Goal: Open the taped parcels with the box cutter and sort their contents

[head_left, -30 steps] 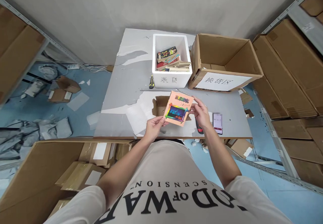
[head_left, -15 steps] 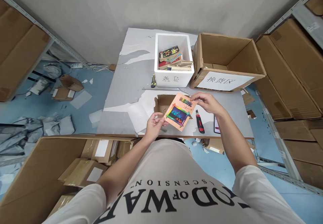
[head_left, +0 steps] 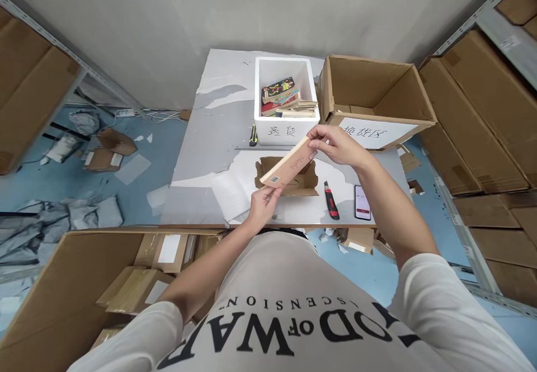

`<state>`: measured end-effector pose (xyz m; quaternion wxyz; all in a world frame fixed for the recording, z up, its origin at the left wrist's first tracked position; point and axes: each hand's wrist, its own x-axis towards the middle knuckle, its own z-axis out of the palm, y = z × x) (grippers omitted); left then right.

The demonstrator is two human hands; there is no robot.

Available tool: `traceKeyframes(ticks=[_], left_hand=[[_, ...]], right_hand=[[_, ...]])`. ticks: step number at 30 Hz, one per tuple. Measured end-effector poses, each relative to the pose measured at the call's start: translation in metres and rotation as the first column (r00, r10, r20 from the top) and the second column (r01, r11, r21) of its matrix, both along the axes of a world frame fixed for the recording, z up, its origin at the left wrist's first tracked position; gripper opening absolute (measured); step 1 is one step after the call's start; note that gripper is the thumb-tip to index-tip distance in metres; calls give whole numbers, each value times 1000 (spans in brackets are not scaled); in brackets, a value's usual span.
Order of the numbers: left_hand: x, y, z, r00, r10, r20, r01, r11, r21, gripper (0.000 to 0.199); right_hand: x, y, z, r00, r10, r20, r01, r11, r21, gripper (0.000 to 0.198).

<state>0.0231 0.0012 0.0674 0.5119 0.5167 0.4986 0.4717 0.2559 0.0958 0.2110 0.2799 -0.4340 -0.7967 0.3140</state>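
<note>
A thin orange-pink book is tilted in the air above a small opened cardboard box, its back cover facing up with a barcode at the lower left corner. My right hand pinches its upper right end. At its lower left end, the fingers of my left hand grip the edge. Just right of the small box lies a red and black box cutter. Bubble wrap lies to the left of the box.
A white foam box holding several books stands at the back of the table. Beside it is a large cardboard box with a handwritten label. A yellow and black cutter and a phone lie on the table. Lower left, a big carton contains parcels.
The book has been turned from its colourful front cover to its back cover. My right hand has moved up with it, and the phone now shows fully.
</note>
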Motion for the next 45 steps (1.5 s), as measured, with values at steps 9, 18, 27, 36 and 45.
traceKeyframes(ticks=[9, 18, 27, 36, 45], left_hand=[[10, -14, 0, 926, 40, 376, 86, 946, -311, 46], [18, -27, -4, 871, 116, 477, 132, 880, -456, 51], [22, -29, 1, 853, 92, 514, 175, 877, -447, 51], [20, -25, 2, 835, 118, 538, 196, 850, -490, 47], [19, -14, 7, 836, 189, 516, 139, 836, -531, 63]], right_hand=[[-15, 18, -44, 980, -195, -37, 185, 965, -186, 22], [-12, 22, -56, 940, -214, -267, 37, 839, -542, 17], [-5, 27, -56, 916, -216, -339, -27, 808, -588, 14], [0, 30, -49, 940, -17, -340, -169, 844, -509, 30], [-8, 41, -28, 968, 161, -192, -214, 930, -300, 16]])
